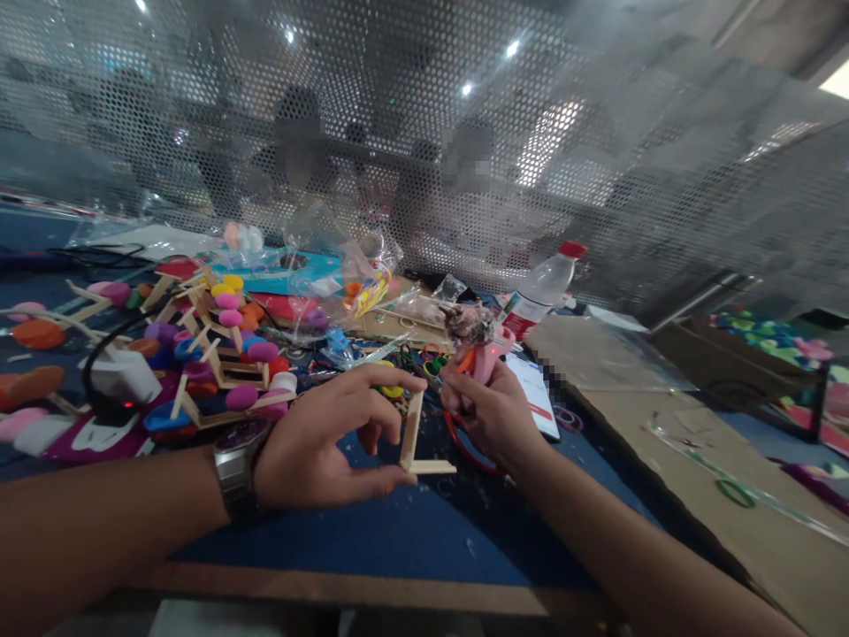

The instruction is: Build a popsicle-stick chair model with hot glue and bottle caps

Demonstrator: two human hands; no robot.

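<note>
My left hand (325, 438), with a metal watch (242, 464) on its wrist, pinches an L-shaped piece of joined wooden sticks (412, 429) between thumb and fingertip. One stick stands upright and the other points right. My right hand (494, 407) is wrapped round a pink hot glue gun (496, 348) with an orange trigger. Its front end is caked with grey residue and points up and left, apart from the sticks. Red-handled scissors (468, 447) lie partly hidden behind my right hand. A lit phone (540, 402) rests just beyond it.
Several wooden-stick models with coloured round pieces (229, 318) crowd the left, beside a white plug (126, 376) on a purple power strip (99, 435). A red-capped bottle (537, 292) stands behind. Cardboard (663, 460) covers the right, near a box (722, 354). A perforated metal screen (398, 115) closes the back.
</note>
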